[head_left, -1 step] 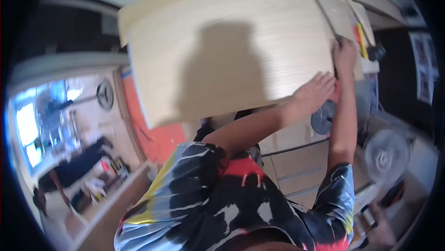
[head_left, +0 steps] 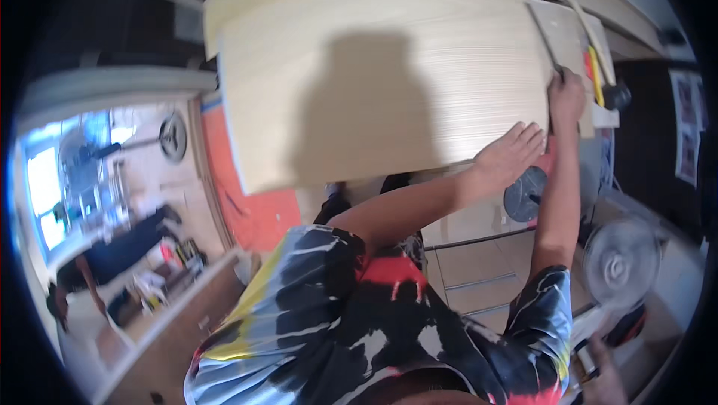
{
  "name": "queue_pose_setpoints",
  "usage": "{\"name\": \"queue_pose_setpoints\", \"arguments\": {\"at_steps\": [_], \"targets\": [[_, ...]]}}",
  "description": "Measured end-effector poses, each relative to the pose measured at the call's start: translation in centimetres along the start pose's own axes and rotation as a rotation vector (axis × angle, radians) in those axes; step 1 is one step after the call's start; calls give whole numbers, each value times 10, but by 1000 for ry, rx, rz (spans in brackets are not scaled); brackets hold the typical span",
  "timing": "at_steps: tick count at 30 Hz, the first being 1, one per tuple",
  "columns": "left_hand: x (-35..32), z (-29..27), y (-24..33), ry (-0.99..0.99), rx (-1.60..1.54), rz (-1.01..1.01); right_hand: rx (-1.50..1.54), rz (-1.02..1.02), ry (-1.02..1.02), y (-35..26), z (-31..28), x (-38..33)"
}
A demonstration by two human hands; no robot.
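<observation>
Large pale wood-grain board [head_left: 389, 68] fills the upper middle of the view, lying on a light surface [head_left: 247, 8] whose edge shows along the top left. A head-shaped shadow falls across the board's centre.

Left hand [head_left: 512, 154] lies flat, fingers spread, palm down on the board's lower right corner. Right hand [head_left: 566, 98] is at the board's right edge, fingers curled over it; a thin dark tool [head_left: 544, 38] runs up from that hand along the edge, but whether the hand grips it cannot be told.

Just right of the board: a yellow stick-like object [head_left: 597, 76] and a smaller pale panel [head_left: 568, 27].

Below the board, an orange panel [head_left: 247, 203] stands against the surface's side. Tiled floor [head_left: 479, 270] lower right, with a round grey disc [head_left: 523, 195] and a fan [head_left: 621, 263] close by. Bright window [head_left: 45, 195] far left; clutter beneath it is blurred.
</observation>
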State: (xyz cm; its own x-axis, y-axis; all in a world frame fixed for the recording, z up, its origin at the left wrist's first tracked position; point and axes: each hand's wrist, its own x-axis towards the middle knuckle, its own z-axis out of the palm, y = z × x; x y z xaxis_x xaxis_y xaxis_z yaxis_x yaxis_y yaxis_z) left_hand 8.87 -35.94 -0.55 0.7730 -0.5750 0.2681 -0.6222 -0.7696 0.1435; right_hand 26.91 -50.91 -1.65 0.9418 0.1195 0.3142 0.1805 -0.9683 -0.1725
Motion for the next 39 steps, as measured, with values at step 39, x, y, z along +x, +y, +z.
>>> {"name": "queue_pose_setpoints", "arguments": {"at_steps": [39], "targets": [[-479, -121, -194, 526, -824, -796, 671, 38, -8, -481, -5, -464]]}}
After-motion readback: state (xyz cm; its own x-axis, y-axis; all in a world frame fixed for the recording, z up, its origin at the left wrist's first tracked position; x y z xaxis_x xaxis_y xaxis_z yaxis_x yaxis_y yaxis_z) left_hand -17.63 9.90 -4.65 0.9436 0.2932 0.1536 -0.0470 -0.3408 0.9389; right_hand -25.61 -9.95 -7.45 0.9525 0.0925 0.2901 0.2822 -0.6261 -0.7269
